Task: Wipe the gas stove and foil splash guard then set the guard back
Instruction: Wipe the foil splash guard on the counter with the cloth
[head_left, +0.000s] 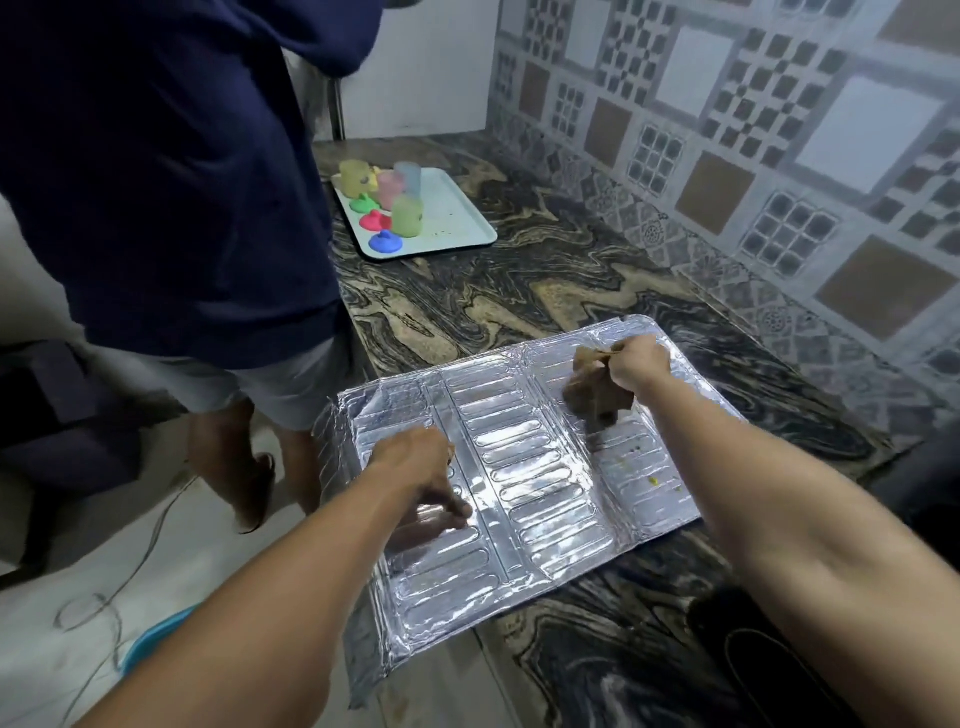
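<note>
I see the foil splash guard (524, 467) as thin, shiny metal foil, embossed with rows of oblong ridges, crinkled at its edges and flecked with small yellowish spots. The cloth (595, 392) bunched on it looks like soft, matt brown fabric, while the countertop (519, 291) beneath reads as polished stone with swirling dark and tan veins. On the smooth pale tray (457, 218) stand translucent plastic cups (400, 195), and the wall tiles (753, 135) look glazed and patterned.

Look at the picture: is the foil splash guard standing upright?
No, the foil splash guard lies flat on the counter, pressed by the left hand.
</note>
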